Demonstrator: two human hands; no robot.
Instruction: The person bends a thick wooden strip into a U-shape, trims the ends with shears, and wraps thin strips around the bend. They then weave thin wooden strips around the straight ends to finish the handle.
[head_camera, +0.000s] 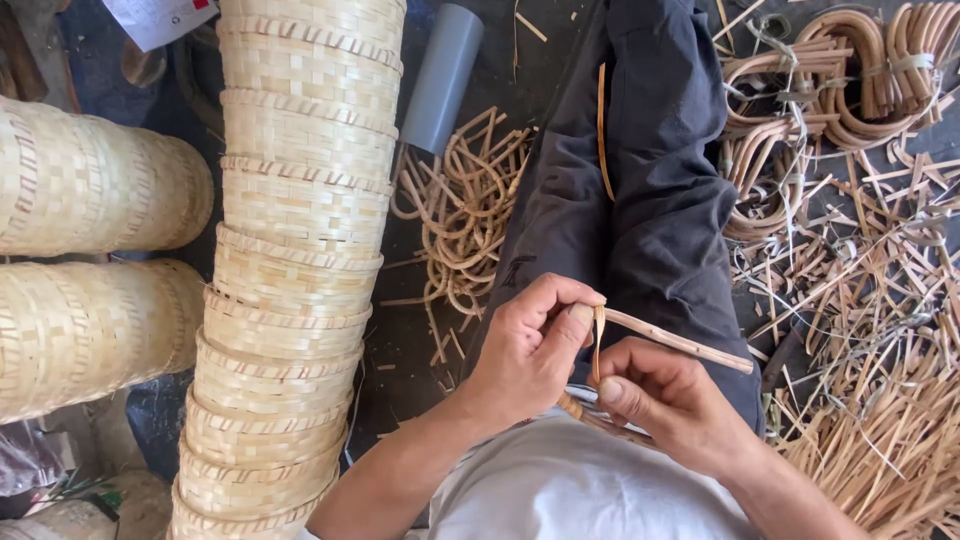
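My left hand (530, 345) pinches a thin pale cane strip (598, 340) between thumb and forefinger, just above my lap. My right hand (672, 400) grips a bent cane rod (680, 342) whose straight end points right over my dark trouser leg (650, 180). The strip runs down between both thumbs to the rod, and a wrapped section of rod (572, 406) shows below my left palm. A second orange strip (602, 130) lies along the trouser leg.
A tall stack of woven baskets (295, 260) lies at left, with two more basket stacks (90, 250) beside it. A pile of curved cane handles (460, 210) and a grey tube (442, 75) lie on the dark floor. Cane coils (830, 80) and scattered offcuts (870, 330) fill the right.
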